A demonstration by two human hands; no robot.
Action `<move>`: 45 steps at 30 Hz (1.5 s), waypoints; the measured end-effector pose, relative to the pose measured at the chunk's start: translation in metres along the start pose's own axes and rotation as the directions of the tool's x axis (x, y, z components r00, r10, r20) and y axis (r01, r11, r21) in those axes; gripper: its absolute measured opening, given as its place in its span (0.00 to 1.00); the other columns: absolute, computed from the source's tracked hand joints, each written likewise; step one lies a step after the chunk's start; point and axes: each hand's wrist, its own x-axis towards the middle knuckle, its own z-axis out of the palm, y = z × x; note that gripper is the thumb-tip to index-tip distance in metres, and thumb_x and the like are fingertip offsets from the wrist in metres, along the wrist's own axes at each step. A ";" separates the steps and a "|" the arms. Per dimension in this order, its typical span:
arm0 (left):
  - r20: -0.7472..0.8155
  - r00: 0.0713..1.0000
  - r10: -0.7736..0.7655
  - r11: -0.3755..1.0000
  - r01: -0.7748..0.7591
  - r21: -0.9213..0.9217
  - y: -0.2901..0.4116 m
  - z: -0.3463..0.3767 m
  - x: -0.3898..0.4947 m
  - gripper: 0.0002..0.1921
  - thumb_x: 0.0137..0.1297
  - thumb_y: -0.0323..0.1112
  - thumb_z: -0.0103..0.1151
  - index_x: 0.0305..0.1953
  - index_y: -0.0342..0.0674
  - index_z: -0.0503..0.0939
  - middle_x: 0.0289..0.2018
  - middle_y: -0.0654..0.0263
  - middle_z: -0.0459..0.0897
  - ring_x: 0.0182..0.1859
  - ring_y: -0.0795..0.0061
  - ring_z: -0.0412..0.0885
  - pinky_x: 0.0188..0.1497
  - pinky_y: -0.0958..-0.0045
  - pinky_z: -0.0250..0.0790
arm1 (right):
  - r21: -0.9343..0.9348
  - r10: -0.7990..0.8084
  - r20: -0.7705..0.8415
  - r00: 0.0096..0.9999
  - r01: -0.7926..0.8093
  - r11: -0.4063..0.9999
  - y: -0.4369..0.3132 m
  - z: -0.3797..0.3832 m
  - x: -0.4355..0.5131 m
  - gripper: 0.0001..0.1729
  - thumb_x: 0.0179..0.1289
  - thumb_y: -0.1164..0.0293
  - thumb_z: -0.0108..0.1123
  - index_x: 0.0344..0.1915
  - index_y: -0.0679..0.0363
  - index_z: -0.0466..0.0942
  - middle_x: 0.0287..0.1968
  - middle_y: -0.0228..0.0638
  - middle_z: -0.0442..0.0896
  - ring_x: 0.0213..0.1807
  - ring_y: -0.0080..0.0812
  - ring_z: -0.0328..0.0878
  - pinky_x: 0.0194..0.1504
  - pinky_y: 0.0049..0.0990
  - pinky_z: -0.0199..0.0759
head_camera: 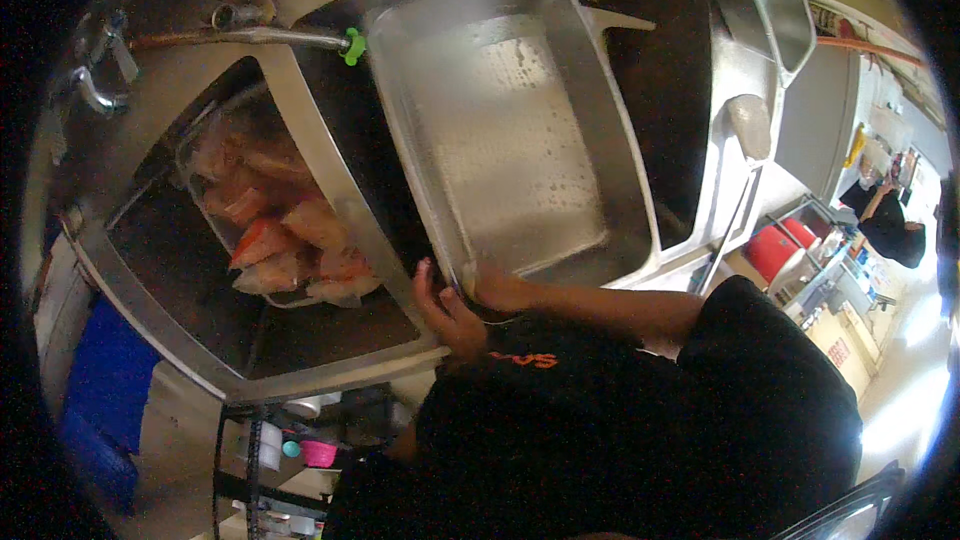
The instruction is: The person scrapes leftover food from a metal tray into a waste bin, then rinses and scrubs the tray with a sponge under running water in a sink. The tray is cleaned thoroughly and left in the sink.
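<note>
A large rectangular stainless steel pan lies tilted over the sink before me, wet and dotted with drops inside. My right hand is at its near left corner; its fingers are partly hidden, and whether they grip the rim is unclear. Just beside that corner is my left hand, palm turned toward the pan and fingers apart. In the left sink basin sits a clear container filled with pale and orange-red pieces, apparently bagged food.
A metal faucet spout with a green tip reaches over from the back left. A deep steel pan stands at the right, near a greyish rounded object. Another person is far off right. Shelving stands below left.
</note>
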 end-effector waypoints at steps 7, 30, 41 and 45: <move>0.019 0.984 -0.176 0.984 0.176 0.005 0.052 0.006 -0.005 0.26 0.69 0.35 0.58 0.64 0.31 0.68 0.63 0.51 0.73 0.67 0.54 0.69 0.71 0.59 0.56 | -0.798 0.182 0.404 0.896 0.248 0.550 -0.017 -0.203 -0.130 0.31 0.60 0.53 0.54 0.59 0.59 0.71 0.60 0.42 0.73 0.66 0.42 0.67 0.64 0.47 0.59; 0.141 0.977 -0.159 0.981 0.141 0.130 0.040 -0.002 0.008 0.33 0.58 0.23 0.60 0.67 0.32 0.65 0.66 0.49 0.70 0.69 0.53 0.66 0.74 0.56 0.53 | -0.561 -0.089 0.794 0.601 0.669 -0.486 0.048 -0.373 -0.087 0.18 0.62 0.61 0.57 0.50 0.55 0.79 0.51 0.39 0.82 0.56 0.45 0.79 0.51 0.56 0.72; 0.149 0.947 0.285 0.936 -0.308 0.170 0.108 -0.022 -0.042 0.27 0.65 0.27 0.59 0.65 0.34 0.67 0.60 0.51 0.72 0.64 0.52 0.69 0.68 0.57 0.59 | -0.716 -0.192 0.463 0.865 0.493 0.494 -0.072 -0.118 -0.214 0.23 0.70 0.53 0.53 0.58 0.53 0.76 0.55 0.45 0.79 0.57 0.49 0.77 0.55 0.45 0.72; 0.509 0.772 0.380 0.848 -0.510 0.142 0.152 -0.027 -0.091 0.21 0.69 0.35 0.59 0.60 0.35 0.74 0.54 0.49 0.78 0.60 0.50 0.75 0.64 0.56 0.65 | -0.779 -0.381 0.353 0.854 0.494 0.386 -0.099 -0.205 -0.326 0.27 0.61 0.51 0.65 0.56 0.52 0.76 0.51 0.42 0.80 0.53 0.50 0.79 0.51 0.45 0.73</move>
